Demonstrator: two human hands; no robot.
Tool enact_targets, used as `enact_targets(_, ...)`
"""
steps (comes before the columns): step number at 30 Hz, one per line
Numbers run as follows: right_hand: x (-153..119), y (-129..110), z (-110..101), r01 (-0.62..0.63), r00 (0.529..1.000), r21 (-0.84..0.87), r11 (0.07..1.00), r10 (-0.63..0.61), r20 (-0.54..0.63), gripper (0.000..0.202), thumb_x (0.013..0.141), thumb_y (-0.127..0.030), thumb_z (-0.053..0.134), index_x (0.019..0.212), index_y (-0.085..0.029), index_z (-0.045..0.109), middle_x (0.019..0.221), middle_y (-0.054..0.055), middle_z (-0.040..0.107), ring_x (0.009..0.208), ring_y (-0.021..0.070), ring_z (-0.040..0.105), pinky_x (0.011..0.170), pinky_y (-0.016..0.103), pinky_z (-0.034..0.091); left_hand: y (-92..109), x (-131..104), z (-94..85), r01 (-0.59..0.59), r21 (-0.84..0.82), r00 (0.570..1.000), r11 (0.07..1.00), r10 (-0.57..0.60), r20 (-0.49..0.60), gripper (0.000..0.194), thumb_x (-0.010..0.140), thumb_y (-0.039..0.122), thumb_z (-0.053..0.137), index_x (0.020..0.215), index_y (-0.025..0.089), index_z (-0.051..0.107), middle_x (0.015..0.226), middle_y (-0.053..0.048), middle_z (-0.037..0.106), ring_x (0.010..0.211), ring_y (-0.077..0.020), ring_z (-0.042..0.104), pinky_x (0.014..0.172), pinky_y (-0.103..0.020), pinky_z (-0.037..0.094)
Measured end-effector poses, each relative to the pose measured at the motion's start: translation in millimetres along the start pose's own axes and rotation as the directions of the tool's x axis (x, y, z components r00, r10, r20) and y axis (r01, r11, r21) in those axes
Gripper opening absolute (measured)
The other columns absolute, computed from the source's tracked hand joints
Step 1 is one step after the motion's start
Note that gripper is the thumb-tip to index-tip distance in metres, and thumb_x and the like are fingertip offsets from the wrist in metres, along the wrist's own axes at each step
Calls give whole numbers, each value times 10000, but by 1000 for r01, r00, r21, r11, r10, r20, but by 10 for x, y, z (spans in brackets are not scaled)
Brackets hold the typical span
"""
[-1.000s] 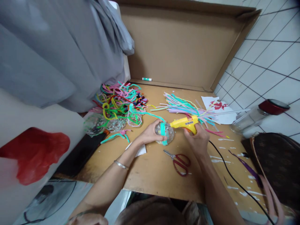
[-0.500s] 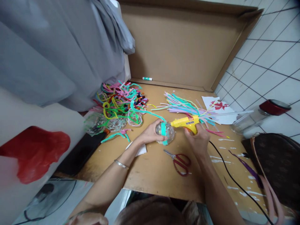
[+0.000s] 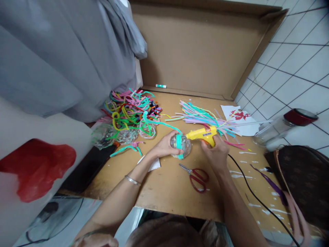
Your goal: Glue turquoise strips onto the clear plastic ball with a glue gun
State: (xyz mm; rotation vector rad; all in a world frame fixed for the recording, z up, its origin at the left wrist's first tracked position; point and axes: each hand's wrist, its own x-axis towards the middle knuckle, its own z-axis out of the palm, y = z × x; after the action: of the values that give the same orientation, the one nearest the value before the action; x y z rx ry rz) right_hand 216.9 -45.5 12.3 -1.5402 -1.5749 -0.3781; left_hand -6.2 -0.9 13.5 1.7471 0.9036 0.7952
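My left hand (image 3: 166, 145) grips a small clear plastic container (image 3: 187, 146) that has a turquoise pipe cleaner (image 3: 180, 144) wrapped around it; the loose end of the strip runs off to the upper left. A yellow glue gun (image 3: 204, 134) is in my right hand (image 3: 217, 151), its nozzle at the turquoise band. Whether the nozzle touches the band is too small to tell. Below the container lie scissors with red handles (image 3: 199, 179), their blades towards the upper left.
Tangled colourful pipe cleaners (image 3: 125, 109) lie left, straight ones (image 3: 197, 116) behind the glue gun. A clear bottle (image 3: 275, 132) and brown bag (image 3: 303, 181) stand right. The gun's black cord (image 3: 250, 188) crosses the table (image 3: 164, 192). A cardboard panel (image 3: 195, 51) rises behind.
Hardly anything differs. The whole view has shifted very slightly, and both hands keep their holds on the container and the glue gun.
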Motion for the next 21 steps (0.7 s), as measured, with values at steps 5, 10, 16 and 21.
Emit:
enact_targets(5, 18, 27, -13, 1, 1000, -13, 1000, -1, 29, 204, 732, -345, 569, 641, -241, 419, 606, -14, 524, 556, 148, 424, 548, 270, 335, -41, 12, -9, -14, -28, 1000, 1000, 14, 3, 691, 568, 292, 787, 1197, 144, 543, 1216, -73, 608, 1131, -260, 568, 982, -349, 461)
enact_targets(10, 22, 24, -11, 7, 1000, 8, 1000, -8, 29, 181, 734, -335, 579, 658, -233, 450, 624, -16, 531, 560, 142, 425, 553, 267, 343, -39, 10, -11, 17, -24, 1000, 1000, -16, 8, 758, 567, 333, 798, 1243, 139, 514, 1212, -80, 611, 1118, -264, 574, 988, -366, 462)
enact_targets(16, 14, 12, 20, -4, 1000, 26, 1000, 5, -14, 155, 755, -325, 572, 680, -233, 473, 643, -2, 550, 589, 158, 470, 565, 275, 366, -22, 3, -17, -19, 32, 1000, 999, 19, 7, 712, 574, 351, 781, 1216, 161, 541, 1173, -55, 619, 1069, -250, 584, 946, -345, 478)
enact_targets(21, 12, 33, 19, -62, 998, 10, 998, 62, -16, 216, 744, -359, 600, 656, -238, 443, 606, -22, 507, 554, 147, 437, 553, 277, 350, -18, -1, -12, -5, 23, 1000, 1000, 4, 12, 712, 581, 308, 780, 1228, 153, 528, 1206, -63, 611, 1057, -239, 594, 942, -333, 479)
